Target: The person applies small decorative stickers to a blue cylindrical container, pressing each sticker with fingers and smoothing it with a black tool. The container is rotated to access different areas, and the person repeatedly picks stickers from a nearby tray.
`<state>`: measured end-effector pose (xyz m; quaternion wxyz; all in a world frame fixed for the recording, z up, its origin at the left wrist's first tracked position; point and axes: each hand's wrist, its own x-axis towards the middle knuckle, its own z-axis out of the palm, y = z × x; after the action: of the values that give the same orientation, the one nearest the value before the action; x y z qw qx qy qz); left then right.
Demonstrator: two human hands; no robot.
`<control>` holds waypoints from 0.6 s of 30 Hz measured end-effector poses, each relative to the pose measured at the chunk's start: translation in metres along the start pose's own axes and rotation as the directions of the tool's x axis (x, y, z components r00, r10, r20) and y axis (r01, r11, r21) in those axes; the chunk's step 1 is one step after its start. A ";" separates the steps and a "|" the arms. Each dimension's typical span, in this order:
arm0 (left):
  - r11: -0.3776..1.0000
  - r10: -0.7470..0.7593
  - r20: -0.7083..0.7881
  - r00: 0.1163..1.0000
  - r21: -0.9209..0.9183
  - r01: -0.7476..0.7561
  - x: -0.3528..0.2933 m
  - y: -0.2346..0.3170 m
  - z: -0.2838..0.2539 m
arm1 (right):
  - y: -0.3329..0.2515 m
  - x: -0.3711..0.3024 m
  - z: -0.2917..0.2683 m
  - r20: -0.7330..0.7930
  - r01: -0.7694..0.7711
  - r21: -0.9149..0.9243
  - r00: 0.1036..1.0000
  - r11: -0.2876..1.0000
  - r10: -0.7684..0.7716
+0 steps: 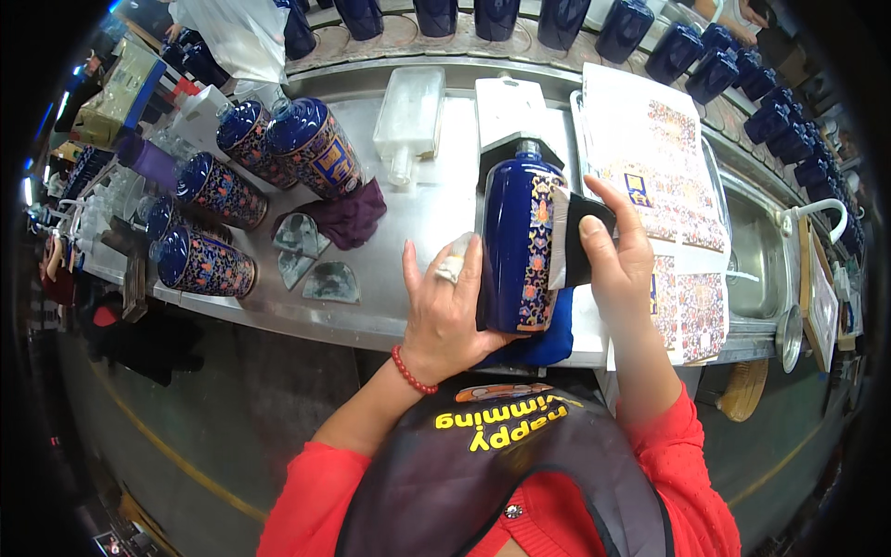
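Observation:
A glossy dark blue bottle (510, 232) lies neck away from me in front of my body, a colourful floral decal strip (540, 251) running down its right side. My left hand (447, 306) steadies it from the left, thumb by the bottle's base and fingers spread along its side; one finger wears a white wrap. In my right hand (624, 251) is a flat black scraper (587, 243), pinched between thumb and fingers. Its pale edge rests against the decal side. Blue cloth (543, 342) shows beneath the bottle's base.
Printed decal sheets (650, 167) lie to the right, beside a sink (756, 241). Several decorated bottles (218, 265) and a purple cloth (353, 215) are on the left. A clear rectangular bottle (408, 116) lies behind. Plain blue bottles (497, 17) line the far conveyor.

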<state>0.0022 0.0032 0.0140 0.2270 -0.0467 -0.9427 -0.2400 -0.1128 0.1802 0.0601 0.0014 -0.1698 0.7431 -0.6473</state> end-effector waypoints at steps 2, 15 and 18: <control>1.000 0.000 -0.001 1.000 -0.017 0.000 -0.001 0.000 0.001 | 0.002 0.008 -0.001 -0.009 0.001 -0.037 1.000 0.999 -0.001; 1.000 -0.006 -0.003 1.000 0.004 0.006 0.001 0.001 -0.001 | -0.015 0.041 0.012 0.100 0.060 -0.266 0.994 0.962 -0.034; 1.000 -0.009 -0.005 1.000 -0.003 0.009 0.002 0.003 -0.002 | -0.014 0.047 0.015 0.133 0.073 -0.261 0.990 0.963 -0.039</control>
<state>0.0018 0.0048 0.0173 0.2280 -0.0425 -0.9420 -0.2427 -0.1503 0.1528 0.0813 0.0077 -0.2300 0.8162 -0.5299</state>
